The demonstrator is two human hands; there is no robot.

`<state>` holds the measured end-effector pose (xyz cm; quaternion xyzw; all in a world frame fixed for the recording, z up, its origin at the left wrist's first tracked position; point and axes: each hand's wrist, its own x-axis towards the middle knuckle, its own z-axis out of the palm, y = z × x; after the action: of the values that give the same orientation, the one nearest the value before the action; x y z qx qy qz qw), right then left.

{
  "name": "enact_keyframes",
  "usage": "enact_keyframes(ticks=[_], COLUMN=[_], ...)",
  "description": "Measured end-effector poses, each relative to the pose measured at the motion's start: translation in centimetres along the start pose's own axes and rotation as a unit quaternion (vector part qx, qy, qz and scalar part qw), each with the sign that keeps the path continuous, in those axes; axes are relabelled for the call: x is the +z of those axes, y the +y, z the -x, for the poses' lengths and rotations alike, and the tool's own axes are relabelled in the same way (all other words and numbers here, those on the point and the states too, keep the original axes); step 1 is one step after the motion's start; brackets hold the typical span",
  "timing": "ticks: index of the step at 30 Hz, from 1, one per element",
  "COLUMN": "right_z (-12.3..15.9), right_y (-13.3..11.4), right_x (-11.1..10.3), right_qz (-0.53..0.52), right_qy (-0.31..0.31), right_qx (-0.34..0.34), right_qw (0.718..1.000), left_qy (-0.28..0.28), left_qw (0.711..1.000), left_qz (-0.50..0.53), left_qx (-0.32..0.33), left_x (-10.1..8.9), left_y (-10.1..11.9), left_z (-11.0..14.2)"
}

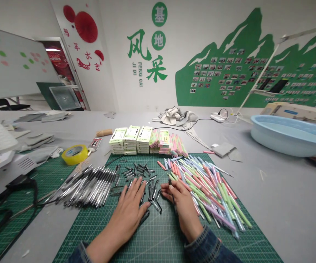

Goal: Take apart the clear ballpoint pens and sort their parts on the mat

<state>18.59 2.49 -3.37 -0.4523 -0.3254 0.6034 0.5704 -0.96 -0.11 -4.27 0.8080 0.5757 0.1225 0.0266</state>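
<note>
My left hand (130,206) lies flat with its fingers spread over a scatter of black pen caps (138,170) on the green cutting mat (158,237). More dark caps (154,193) show between my two hands. My right hand (181,199) is closed, thumb and fingers pinching a small black piece that looks like a pen cap (170,182); much of it is hidden by the fingers. Left of my left hand, black and clear pen barrels (92,186) lie in a row. Beside my right hand spreads a heap of pastel pens (210,190) in pink, green, blue and purple.
Stacked small boxes (132,137) stand along the mat's far edge. A yellow tape roll (75,154) is at the left, near a white machine (18,164). A blue basin (292,137) sits at the right. Cloth scraps (174,117) and a cable (191,122) lie at the back.
</note>
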Motion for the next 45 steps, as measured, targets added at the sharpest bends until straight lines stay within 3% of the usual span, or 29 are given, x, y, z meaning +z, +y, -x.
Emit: enact_keyframes(ticks=[9,13,17,21,31,34,36,38,42,45], right_z=[0.0,0.1,0.2,0.2,-0.4,-0.4,-0.5,-0.6,-0.7,-0.7], right_y=[0.0,-0.1,-0.2,-0.1,0.1,0.0,0.0,-0.1,-0.4,-0.6], right_x=[0.1,0.2,0.3,0.3,-0.4,-0.4,-0.5,-0.6,-1.0,-1.1], right_qz=[0.008,0.008,0.006,-0.002,0.009,0.004,-0.007,-0.021,-0.024,-0.01], right_qy=[-0.008,-0.008,-0.004,-0.001,0.013,0.024,0.04,0.062,0.102,0.117], right_qx=[0.029,0.037,0.04,0.042,0.009,0.005,0.005,0.002,-0.043,-0.074], right_qw=[1.0,0.999,0.999,0.999,1.0,1.0,0.999,0.998,0.994,0.99], left_qy=[0.008,0.049,0.04,0.026,0.049,0.066,0.072,0.068,0.079,0.089], left_qw=[1.0,0.997,0.994,0.995,0.997,0.997,0.997,0.989,0.94,0.934], left_qz=[-0.012,-0.023,-0.024,-0.014,-0.028,-0.027,-0.012,0.009,0.036,0.006], left_qx=[-0.011,-0.061,-0.1,-0.093,-0.061,-0.022,0.038,0.134,0.33,0.347], left_x=[0.6,0.6,0.7,1.0,1.2,0.4,-0.1,-0.3,0.7,1.7], left_y=[0.0,-0.2,-0.7,-0.7,0.3,1.2,2.2,3.3,5.2,5.7], left_z=[-0.5,-1.6,-2.7,-2.6,-1.6,-1.2,-0.8,-0.3,0.4,0.7])
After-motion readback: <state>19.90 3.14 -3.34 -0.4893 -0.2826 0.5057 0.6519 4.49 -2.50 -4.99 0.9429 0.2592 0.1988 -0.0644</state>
